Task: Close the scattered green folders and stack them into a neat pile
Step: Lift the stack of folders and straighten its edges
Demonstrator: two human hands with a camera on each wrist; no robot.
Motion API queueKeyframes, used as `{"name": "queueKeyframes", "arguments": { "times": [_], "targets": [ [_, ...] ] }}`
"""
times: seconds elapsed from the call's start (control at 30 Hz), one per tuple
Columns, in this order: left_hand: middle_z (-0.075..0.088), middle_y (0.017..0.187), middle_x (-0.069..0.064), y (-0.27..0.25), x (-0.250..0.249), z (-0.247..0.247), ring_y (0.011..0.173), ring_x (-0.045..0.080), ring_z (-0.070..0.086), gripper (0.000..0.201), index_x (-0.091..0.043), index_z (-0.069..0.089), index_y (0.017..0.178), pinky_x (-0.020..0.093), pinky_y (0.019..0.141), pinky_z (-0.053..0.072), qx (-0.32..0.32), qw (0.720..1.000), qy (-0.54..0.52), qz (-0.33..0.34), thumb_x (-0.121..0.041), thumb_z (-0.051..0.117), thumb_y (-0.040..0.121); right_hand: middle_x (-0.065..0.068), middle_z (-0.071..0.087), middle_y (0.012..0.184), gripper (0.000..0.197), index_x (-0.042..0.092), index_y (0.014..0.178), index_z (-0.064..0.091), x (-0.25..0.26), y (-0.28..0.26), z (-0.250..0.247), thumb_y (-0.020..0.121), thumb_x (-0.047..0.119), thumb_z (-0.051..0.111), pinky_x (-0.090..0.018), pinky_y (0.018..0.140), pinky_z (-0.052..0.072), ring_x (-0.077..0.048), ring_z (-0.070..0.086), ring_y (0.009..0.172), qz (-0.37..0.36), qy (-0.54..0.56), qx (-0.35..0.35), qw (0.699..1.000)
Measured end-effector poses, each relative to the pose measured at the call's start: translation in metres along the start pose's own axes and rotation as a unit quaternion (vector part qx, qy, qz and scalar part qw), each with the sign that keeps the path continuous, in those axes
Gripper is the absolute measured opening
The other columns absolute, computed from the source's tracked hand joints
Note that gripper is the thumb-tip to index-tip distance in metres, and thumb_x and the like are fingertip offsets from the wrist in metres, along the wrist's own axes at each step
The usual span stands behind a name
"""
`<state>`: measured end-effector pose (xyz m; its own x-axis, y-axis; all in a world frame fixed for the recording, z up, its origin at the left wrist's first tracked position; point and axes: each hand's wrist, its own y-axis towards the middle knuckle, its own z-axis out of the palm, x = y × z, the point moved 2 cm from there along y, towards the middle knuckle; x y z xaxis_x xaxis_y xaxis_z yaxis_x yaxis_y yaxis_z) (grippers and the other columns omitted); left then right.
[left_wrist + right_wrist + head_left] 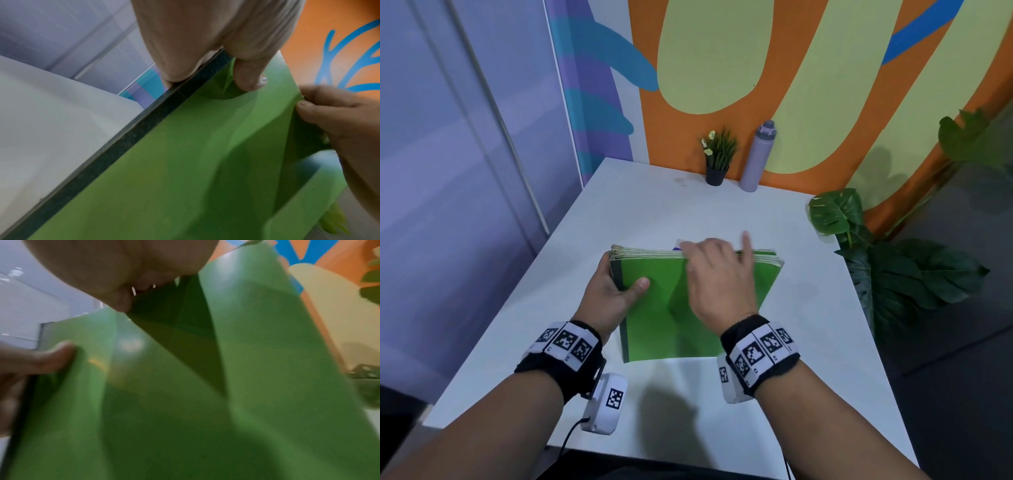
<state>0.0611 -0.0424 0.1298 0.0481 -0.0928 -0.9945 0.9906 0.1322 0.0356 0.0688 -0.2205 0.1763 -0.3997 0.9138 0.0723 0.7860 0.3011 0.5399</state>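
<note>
A pile of closed green folders is in the middle of the white table, tipped up so that its front cover faces me and the cream page edges show along the top. My left hand grips the dark spine on the left, thumb on the cover and fingers behind. My right hand holds the top edge, with its thumb pinching the cover and one finger sticking up. In the right wrist view the green cover fills the frame, blurred. A bit of blue shows behind the pile.
A small potted plant and a purple bottle stand at the table's far edge against the painted wall. A large leafy plant stands off the right side. A glass partition runs along the left.
</note>
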Motion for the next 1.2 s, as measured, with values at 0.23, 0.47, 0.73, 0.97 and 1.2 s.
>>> {"name": "queueKeyframes", "arguments": {
  "times": [0.23, 0.47, 0.73, 0.97, 1.2],
  "targets": [
    [0.068, 0.113, 0.002, 0.003, 0.001, 0.002, 0.105, 0.023, 0.067, 0.058, -0.016, 0.052, 0.12, 0.045, 0.095, 0.052, -0.008, 1.0, 0.006, -0.027, 0.005, 0.076, 0.071, 0.005, 0.051, 0.111, 0.026, 0.018, 0.119, 0.048, -0.069, -0.017, 0.008, 0.097, 0.026, 0.035, -0.012, 0.091, 0.035, 0.011, 0.047, 0.101, 0.329, 0.451, -0.137, 0.818],
    [0.07, 0.107, -0.005, 0.003, 0.011, 0.003, 0.102, 0.023, 0.068, 0.053, -0.033, 0.058, 0.103, 0.047, 0.094, 0.052, -0.045, 0.998, 0.027, -0.022, -0.001, 0.081, 0.069, 0.007, 0.037, 0.073, 0.026, 0.011, 0.113, 0.044, -0.074, -0.023, 0.015, 0.095, 0.028, 0.034, -0.011, 0.059, 0.033, 0.005, 0.038, 0.061, 0.307, 0.473, -0.129, 0.815],
    [0.075, 0.092, -0.002, 0.005, 0.011, 0.002, 0.085, 0.02, 0.072, 0.037, -0.026, 0.062, 0.096, 0.043, 0.083, 0.056, -0.071, 0.997, -0.015, -0.04, 0.001, 0.074, 0.074, 0.003, 0.044, 0.08, 0.009, 0.017, 0.093, 0.04, -0.076, -0.069, 0.042, 0.1, 0.02, 0.036, -0.037, 0.074, 0.04, -0.008, 0.046, 0.073, 0.33, 0.484, 0.027, 0.81],
    [0.072, 0.109, 0.005, 0.024, -0.015, -0.023, 0.092, 0.022, 0.072, 0.039, -0.014, 0.058, 0.119, 0.04, 0.076, 0.057, -0.157, 0.979, -0.125, -0.043, -0.011, 0.069, 0.083, -0.003, 0.061, 0.09, 0.012, 0.013, 0.097, 0.052, -0.097, -0.104, 0.065, 0.098, 0.019, 0.043, -0.03, 0.075, 0.043, -0.022, 0.054, 0.088, 0.381, 0.48, 0.1, 0.783],
    [0.056, 0.134, 0.005, 0.021, 0.022, -0.03, 0.114, 0.027, 0.063, 0.06, -0.024, 0.049, 0.135, 0.044, 0.1, 0.049, -0.174, 0.953, -0.141, -0.202, -0.024, 0.072, 0.08, -0.013, 0.068, 0.117, 0.032, 0.002, 0.126, 0.051, -0.08, -0.078, 0.049, 0.096, 0.012, 0.048, -0.044, 0.084, 0.056, -0.028, 0.066, 0.101, 0.463, 0.721, -0.023, 0.514]
  ]
}}
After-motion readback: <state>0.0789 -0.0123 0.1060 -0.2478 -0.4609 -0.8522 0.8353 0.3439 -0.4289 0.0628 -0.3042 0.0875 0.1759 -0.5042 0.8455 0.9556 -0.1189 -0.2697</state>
